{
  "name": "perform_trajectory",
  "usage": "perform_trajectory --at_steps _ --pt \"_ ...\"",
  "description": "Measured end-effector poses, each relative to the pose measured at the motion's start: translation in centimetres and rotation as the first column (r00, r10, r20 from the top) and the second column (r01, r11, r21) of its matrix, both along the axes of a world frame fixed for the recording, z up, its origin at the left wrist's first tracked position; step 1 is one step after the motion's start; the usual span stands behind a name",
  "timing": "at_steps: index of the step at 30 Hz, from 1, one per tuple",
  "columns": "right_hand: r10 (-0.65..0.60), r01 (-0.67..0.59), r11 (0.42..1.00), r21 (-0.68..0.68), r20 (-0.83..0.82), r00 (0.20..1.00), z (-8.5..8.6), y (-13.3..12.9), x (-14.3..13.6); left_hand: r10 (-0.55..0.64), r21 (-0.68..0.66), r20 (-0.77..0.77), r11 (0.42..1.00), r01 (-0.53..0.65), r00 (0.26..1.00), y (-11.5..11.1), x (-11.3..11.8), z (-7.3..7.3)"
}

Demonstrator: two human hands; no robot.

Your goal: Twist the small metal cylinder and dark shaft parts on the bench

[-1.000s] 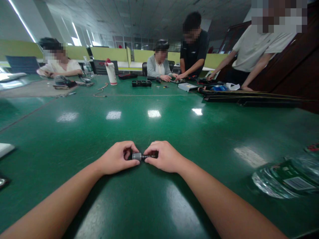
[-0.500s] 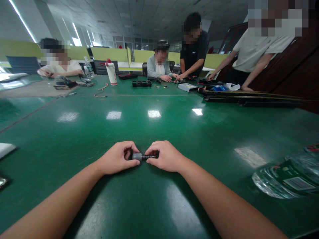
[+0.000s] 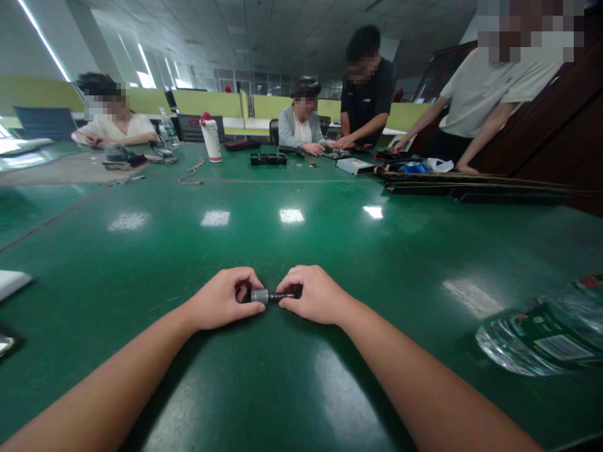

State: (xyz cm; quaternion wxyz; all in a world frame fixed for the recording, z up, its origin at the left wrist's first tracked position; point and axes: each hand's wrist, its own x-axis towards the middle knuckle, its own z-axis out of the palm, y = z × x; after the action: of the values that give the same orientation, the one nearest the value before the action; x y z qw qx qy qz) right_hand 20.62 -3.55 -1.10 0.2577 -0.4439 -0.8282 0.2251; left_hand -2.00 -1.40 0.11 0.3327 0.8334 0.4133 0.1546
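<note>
A small grey cylinder (image 3: 259, 296) lies level just above or on the green table (image 3: 264, 245), in the middle of the near part. From its right end runs a dark, ridged shaft (image 3: 277, 297). My left hand (image 3: 230, 298) pinches the grey cylinder between thumb and fingers. The dark shaft is held in a pinch by my right hand (image 3: 311, 295), whose fingers hide part of its right end. A narrow gap separates the fingertips of the two hands.
On the right lies a large clear bottle (image 3: 541, 336). A white object (image 3: 12, 284) is at the left edge. Farther back stand a white tumbler (image 3: 211, 141) and a black part (image 3: 268, 159). Long dark strips (image 3: 471, 186) lie back right. Several people are around the far side.
My right hand has shifted very slightly right, and a little more of the dark shaft shows between the hands. My left hand is nearly unchanged.
</note>
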Motion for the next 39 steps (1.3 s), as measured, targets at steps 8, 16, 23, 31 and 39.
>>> perform_trajectory --at_steps 8,16,23,31,39 --pt "-0.024 0.024 1.000 0.006 0.002 1.000 -0.08 0.18 0.30 0.005 -0.008 -0.004 1.000 -0.005 1.000 -0.08 0.00 0.07" --pt "-0.033 0.033 0.999 -0.005 -0.004 0.999 0.03 0.20 0.36 0.014 -0.009 -0.003 1.000 -0.014 1.000 -0.06 0.03 0.06" --pt "-0.043 0.043 0.999 -0.005 0.002 0.999 0.09 0.22 0.45 0.010 -0.016 0.004 1.000 -0.010 1.000 -0.10 0.06 0.08" --pt "-0.053 0.053 0.999 -0.007 0.008 0.999 -0.13 0.41 0.80 0.008 -0.006 -0.011 1.000 -0.008 1.000 0.14 -0.09 -0.36" --pt "-0.075 0.076 0.996 -0.044 0.020 0.997 0.03 0.52 0.96 0.014 -0.011 -0.015 1.000 -0.014 1.000 0.04 -0.12 -0.21"
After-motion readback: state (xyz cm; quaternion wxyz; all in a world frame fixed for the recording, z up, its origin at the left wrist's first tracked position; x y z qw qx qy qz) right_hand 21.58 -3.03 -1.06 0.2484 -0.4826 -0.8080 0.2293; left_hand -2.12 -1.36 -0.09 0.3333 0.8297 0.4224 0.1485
